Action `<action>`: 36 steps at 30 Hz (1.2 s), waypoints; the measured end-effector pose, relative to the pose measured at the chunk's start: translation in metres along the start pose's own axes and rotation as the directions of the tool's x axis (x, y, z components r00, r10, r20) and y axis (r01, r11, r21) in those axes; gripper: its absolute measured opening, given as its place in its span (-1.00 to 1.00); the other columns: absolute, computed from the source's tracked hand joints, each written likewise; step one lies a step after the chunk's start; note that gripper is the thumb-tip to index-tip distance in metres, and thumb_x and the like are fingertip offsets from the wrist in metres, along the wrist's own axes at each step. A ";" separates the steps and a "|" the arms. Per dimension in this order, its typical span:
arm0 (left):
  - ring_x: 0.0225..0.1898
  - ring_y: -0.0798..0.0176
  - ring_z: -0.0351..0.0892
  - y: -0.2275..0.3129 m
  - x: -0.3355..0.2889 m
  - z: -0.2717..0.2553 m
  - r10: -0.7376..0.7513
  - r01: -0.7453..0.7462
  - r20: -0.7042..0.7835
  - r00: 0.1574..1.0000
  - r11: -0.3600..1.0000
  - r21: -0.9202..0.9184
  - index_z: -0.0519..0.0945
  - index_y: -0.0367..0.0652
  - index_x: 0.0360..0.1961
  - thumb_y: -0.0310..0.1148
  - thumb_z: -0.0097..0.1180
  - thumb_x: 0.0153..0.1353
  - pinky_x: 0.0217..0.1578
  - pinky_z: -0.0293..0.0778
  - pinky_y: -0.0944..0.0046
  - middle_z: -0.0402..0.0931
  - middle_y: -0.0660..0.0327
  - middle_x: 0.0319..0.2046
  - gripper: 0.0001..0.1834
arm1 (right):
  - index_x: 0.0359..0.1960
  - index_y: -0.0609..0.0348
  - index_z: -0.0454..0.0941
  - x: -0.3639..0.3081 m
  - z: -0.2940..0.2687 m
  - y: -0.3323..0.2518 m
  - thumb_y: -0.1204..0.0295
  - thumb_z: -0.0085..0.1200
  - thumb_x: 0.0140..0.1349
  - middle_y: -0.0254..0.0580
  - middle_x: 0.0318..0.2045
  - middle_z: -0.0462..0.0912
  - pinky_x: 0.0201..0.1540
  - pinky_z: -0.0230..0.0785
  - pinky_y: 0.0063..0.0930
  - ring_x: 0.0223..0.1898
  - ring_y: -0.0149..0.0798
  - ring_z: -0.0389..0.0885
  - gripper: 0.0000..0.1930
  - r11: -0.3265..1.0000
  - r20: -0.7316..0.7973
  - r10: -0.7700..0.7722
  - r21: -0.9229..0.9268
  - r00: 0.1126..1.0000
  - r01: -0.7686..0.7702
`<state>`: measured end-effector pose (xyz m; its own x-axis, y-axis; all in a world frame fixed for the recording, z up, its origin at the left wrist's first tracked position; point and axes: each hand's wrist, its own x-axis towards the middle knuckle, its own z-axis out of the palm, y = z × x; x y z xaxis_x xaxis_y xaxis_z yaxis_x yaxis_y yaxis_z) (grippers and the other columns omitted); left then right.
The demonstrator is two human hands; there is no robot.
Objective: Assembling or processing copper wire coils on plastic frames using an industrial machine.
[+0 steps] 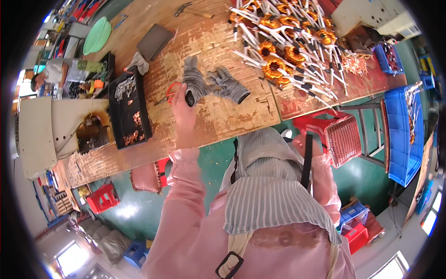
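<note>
My left hand (182, 109) is over the table's near side, its fingers closed at the cuff of a grey striped knit glove (197, 79). Right beside those fingers shows the red loop handle of a tool (172, 91), probably scissors, partly covered by the hand. A second grey glove (227, 86) lies flat just to the right. My right hand (312, 145) is low by my right side, near the table edge, partly behind a hanging black strap (307, 160). Its fingers are blurred and half hidden, so their grip does not show.
A black tray (147, 118) with metal bits stands left. Copper-wound coils (274, 69) with white leads pile up at the back right. A hammer (195, 11), a dark flat pad (154, 42) and a green basin (97, 36) lie farther back. Red stools (332, 135) stand below the edge.
</note>
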<state>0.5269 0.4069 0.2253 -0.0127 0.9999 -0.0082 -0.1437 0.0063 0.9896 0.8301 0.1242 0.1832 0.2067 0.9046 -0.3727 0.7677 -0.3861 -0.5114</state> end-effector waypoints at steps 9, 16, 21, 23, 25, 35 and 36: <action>-0.60 0.57 0.26 0.014 -0.068 0.037 -0.400 0.401 0.056 0.915 0.882 -0.245 0.47 -0.18 -0.52 -0.38 0.02 0.14 -0.58 0.20 0.52 0.36 0.43 -0.64 -0.86 | -0.32 0.18 0.50 0.029 -0.101 -0.110 0.51 0.14 -0.06 -0.26 -0.64 0.46 -0.48 0.32 -0.62 -0.58 -0.39 0.47 -0.79 0.930 -0.326 -0.138 0.284 0.935 0.236; -0.64 0.58 0.10 0.044 -0.117 0.097 -0.160 0.084 0.278 0.947 0.960 0.268 0.40 -0.23 -0.54 -0.30 -0.03 0.18 -0.64 0.07 0.51 0.23 0.41 -0.73 -0.76 | -0.26 0.17 0.43 0.036 -0.082 -0.179 0.53 0.10 -0.08 -0.16 -0.43 0.53 -0.52 0.39 -0.48 -0.55 -0.23 0.53 -0.72 0.805 -0.287 -0.440 0.294 0.851 0.515; -0.52 0.48 0.34 0.062 -0.139 0.134 -0.138 0.070 0.430 0.892 0.983 0.170 0.37 -0.21 -0.11 -0.52 0.16 -0.02 -0.47 0.35 0.49 0.38 0.31 -0.50 -0.60 | -0.30 0.18 0.42 0.025 -0.103 -0.135 0.56 0.07 -0.09 -0.14 -0.46 0.52 -0.52 0.38 -0.48 -0.57 -0.22 0.52 -0.75 0.779 -0.346 -0.312 0.439 0.885 0.447; -0.46 0.49 0.38 0.056 -0.147 0.148 -0.149 0.069 0.473 0.868 0.981 0.183 0.39 -0.23 -0.14 -0.56 0.10 0.00 -0.41 0.36 0.50 0.39 0.31 -0.49 -0.66 | -0.29 0.24 0.46 0.018 -0.108 -0.111 0.56 0.10 -0.11 -0.14 -0.44 0.52 -0.47 0.39 -0.51 -0.51 -0.28 0.52 -0.74 0.783 -0.282 -0.126 0.560 0.951 0.270; -0.40 0.49 0.41 0.050 -0.158 0.164 -0.164 0.068 0.505 0.848 0.977 0.203 0.40 -0.26 -0.17 -0.61 0.05 0.03 -0.36 0.37 0.50 0.41 0.31 -0.49 -0.71 | -0.34 0.25 0.45 0.007 -0.121 -0.093 0.56 0.10 -0.10 -0.14 -0.43 0.51 -0.48 0.39 -0.50 -0.48 -0.25 0.53 -0.77 0.832 -0.459 -0.192 0.392 0.867 0.392; -0.50 0.38 0.49 0.049 -0.201 0.263 -0.233 -0.133 0.681 0.695 0.889 0.439 0.54 -0.27 -0.37 -0.51 0.09 0.00 -0.47 0.38 0.44 0.50 0.19 -0.51 -0.87 | -0.47 0.34 0.44 -0.052 -0.163 -0.005 0.43 -0.08 -0.25 -0.09 -0.46 0.48 -0.33 0.37 -0.53 -0.36 -0.22 0.45 -0.74 0.738 -0.133 -0.625 -0.420 0.769 0.527; -0.52 0.34 0.47 0.048 -0.202 0.269 -0.188 -0.238 0.729 0.658 0.867 0.439 0.54 -0.25 -0.38 -0.49 0.09 -0.01 -0.50 0.36 0.41 0.48 0.17 -0.52 -0.87 | -0.47 0.34 0.44 -0.054 -0.155 0.001 0.43 -0.08 -0.25 -0.09 -0.46 0.48 -0.33 0.37 -0.53 -0.36 -0.22 0.45 -0.74 0.744 -0.147 -0.623 -0.415 0.768 0.524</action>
<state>0.7886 0.2086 0.3127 0.7402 0.6667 -0.0869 0.3125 -0.2268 0.9225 0.9139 0.1030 0.3230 -0.2302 0.9621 0.1459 0.9313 0.2613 -0.2539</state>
